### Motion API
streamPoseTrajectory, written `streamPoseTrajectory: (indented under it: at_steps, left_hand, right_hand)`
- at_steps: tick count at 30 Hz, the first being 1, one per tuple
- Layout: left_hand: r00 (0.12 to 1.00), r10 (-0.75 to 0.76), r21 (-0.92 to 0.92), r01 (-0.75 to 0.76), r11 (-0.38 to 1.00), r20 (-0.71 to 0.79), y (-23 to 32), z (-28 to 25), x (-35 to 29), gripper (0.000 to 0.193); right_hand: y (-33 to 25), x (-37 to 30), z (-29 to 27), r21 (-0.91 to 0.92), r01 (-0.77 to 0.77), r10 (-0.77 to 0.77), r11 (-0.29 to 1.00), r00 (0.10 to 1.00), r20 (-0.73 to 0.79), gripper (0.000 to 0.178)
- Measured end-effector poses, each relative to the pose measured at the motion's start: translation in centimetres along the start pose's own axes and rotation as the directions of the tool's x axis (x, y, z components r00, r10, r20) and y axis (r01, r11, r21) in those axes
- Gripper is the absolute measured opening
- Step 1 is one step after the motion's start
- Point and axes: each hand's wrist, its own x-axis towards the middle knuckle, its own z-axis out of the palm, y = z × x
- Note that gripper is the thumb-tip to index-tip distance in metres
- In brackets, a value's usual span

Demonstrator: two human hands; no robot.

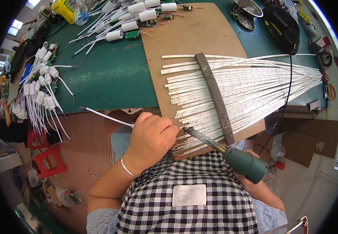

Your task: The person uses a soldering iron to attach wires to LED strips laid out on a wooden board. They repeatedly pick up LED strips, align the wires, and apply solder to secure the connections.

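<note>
My left hand is closed at the near left ends of the LED strips. A white cable runs out of its grip to the left, ending in bare thin wires; whatever else the fingers hold is hidden. My right hand is wrapped round a soldering iron with a green handle and is mostly hidden behind it. The iron's dark tip reaches a strip end close to my left fingertips. Many slim white LED strips lie side by side, bunching together at the right. A dark bar lies across them.
Under the strips is a brown board on the green table. White cylindrical parts with cables and circuit boards are piled at the back; more parts hang at the left edge. A black cord crosses the strips. A red stool stands left.
</note>
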Motion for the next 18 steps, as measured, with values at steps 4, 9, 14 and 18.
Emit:
streamPoseTrajectory:
  at_steps: [4,9,14,18]
  left_hand:
    - [1.0,0.006,-0.002,-0.006,1.0,-0.007,0.0,0.1,0.1,0.014]
    - [1.0,0.003,-0.001,-0.003,1.0,-0.03,0.1,0.4,0.1,0.01]
    - [1.0,-0.017,0.034,0.017,0.999,-0.017,0.4,0.2,0.3,0.01]
    - [0.999,-0.04,0.062,0.04,0.997,0.004,0.6,0.0,0.4,0.011]
  right_hand:
    - [-0.2,0.2,0.0,-0.038,-0.011,0.012,0.999,1.0,0.021,0.046]
    - [-0.7,0.5,0.0,-0.023,-0.043,0.043,0.999,0.999,0.004,0.041]
    - [-0.6,-0.2,0.7,0.226,-0.128,0.166,0.966,0.973,-0.161,0.043]
    - [-0.1,0.4,0.3,0.232,-0.046,0.087,0.972,0.981,-0.172,0.058]
